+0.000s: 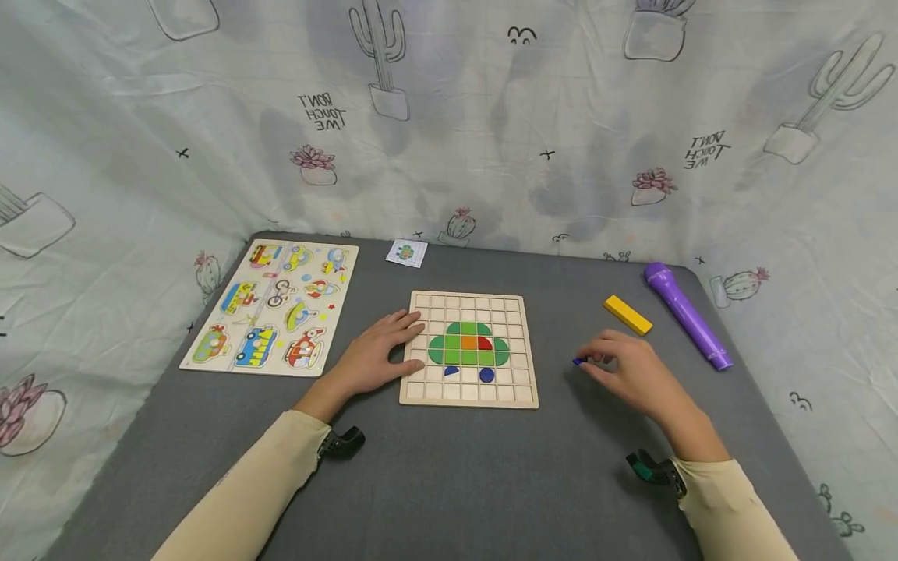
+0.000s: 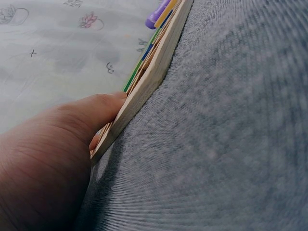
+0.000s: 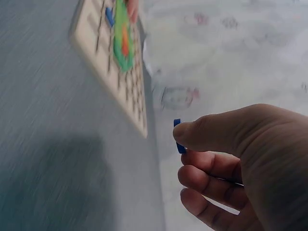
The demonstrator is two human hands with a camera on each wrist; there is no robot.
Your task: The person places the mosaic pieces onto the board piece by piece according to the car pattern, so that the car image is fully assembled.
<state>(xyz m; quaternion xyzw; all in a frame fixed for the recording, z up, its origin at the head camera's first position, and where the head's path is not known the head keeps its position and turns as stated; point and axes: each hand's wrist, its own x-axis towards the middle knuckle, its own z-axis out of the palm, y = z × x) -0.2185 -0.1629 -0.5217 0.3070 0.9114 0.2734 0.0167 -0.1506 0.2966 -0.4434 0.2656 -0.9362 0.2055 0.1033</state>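
Observation:
A wooden grid board (image 1: 466,391) lies on the table with a pattern of green tiles (image 1: 452,343), an orange tile (image 1: 468,343) and a red tile (image 1: 484,343). Below the pattern sit a blue half-round piece (image 1: 451,371) and a blue round piece (image 1: 487,375). My left hand (image 1: 375,354) rests at the board's left edge; its thumb (image 2: 103,108) touches the wooden rim. To the right of the board, my right hand (image 1: 627,370) pinches a small blue piece (image 3: 179,137) between thumb and forefinger, above the table. Its full shape is hidden by the fingers.
A picture puzzle board (image 1: 273,312) lies at the left. Behind the grid board is a small pattern card (image 1: 406,253). A yellow block (image 1: 627,315) and a purple microphone (image 1: 687,315) lie at the right. A printed curtain (image 1: 449,140) hangs behind the grey table (image 1: 491,483).

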